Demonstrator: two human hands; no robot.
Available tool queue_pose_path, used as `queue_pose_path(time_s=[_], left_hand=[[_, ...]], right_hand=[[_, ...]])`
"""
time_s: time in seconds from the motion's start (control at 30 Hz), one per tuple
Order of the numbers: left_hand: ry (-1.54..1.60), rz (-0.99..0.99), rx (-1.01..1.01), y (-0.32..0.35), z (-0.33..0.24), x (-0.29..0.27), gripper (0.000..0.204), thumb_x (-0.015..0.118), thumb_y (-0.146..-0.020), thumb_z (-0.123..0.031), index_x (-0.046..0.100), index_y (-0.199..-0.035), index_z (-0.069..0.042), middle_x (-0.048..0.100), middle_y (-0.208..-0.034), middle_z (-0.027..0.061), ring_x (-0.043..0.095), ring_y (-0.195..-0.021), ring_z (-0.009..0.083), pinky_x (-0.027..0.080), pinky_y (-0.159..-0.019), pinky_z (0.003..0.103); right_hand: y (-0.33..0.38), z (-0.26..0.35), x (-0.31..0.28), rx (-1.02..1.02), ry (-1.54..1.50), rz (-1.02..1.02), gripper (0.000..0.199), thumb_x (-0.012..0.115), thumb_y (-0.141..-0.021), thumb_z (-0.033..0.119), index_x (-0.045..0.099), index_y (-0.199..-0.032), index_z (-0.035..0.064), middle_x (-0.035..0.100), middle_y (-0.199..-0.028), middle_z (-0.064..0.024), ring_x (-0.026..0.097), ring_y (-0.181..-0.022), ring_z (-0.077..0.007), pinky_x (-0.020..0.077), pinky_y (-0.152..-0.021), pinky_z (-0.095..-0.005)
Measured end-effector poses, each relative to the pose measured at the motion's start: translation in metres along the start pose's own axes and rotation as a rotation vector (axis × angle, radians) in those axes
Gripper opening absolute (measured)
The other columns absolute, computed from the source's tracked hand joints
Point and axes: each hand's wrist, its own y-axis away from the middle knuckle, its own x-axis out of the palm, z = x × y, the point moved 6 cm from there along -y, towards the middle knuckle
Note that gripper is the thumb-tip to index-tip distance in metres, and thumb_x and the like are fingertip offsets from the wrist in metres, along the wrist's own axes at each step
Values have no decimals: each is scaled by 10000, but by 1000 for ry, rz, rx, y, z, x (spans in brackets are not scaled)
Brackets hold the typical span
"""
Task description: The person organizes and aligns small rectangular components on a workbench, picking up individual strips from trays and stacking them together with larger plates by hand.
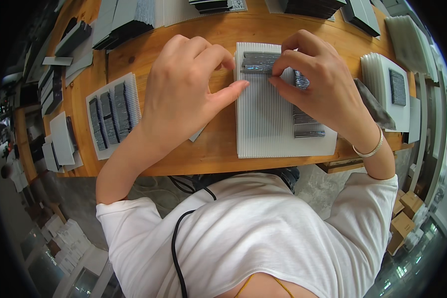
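Note:
A white ribbed plastic sheet (263, 134) lies in front of me, with dark grey shiny strips on it. One group of strips (259, 60) lies crosswise at the sheet's top left. A second group (308, 119) runs down its right side, partly hidden under my right hand (318, 74). The right thumb and forefinger are pinched together at the lower right end of the top strips. My left hand (184, 84) hovers at the sheet's left edge, thumb and fingers apart, holding nothing.
On the left, another ribbed sheet (100, 149) carries several dark strip bundles (120, 110). Stacks of dark-edged panels (126, 22) line the far side of the wooden table (213, 141). A pile of white ribbed sheets (375, 67) stands at the right, with a dark block (397, 87) on it.

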Motion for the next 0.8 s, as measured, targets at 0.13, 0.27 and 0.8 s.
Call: queue_pose_path(time_s=[0.13, 0.27, 0.8], left_hand=[[11, 83, -58, -1, 2, 7, 222, 775, -705, -224, 609, -724, -77, 554, -695, 42, 517, -734, 231, 441, -662, 357], [15, 86, -60, -5, -1, 12, 215, 764, -721, -226, 608, -722, -77, 548, -684, 43, 514, -732, 235, 439, -664, 355], [255, 64, 151, 13, -87, 24, 241, 796, -631, -141, 714, -854, -100, 552, -747, 4, 514, -706, 195, 429, -542, 290]], right_hand=[[-2, 1, 1, 6, 13, -3, 105, 699, -737, 123, 618, -768, 63, 542, -847, -83, 556, -841, -263, 430, -729, -363], [-2, 0, -1, 17, 50, -20, 118, 704, -735, 121, 611, -778, 64, 541, -847, -81, 557, -827, -264, 430, -738, -365], [92, 13, -37, 87, 28, 81, 350, 805, -582, 99, 706, -917, 92, 567, -836, -33, 502, -751, -220, 426, -662, -328]])
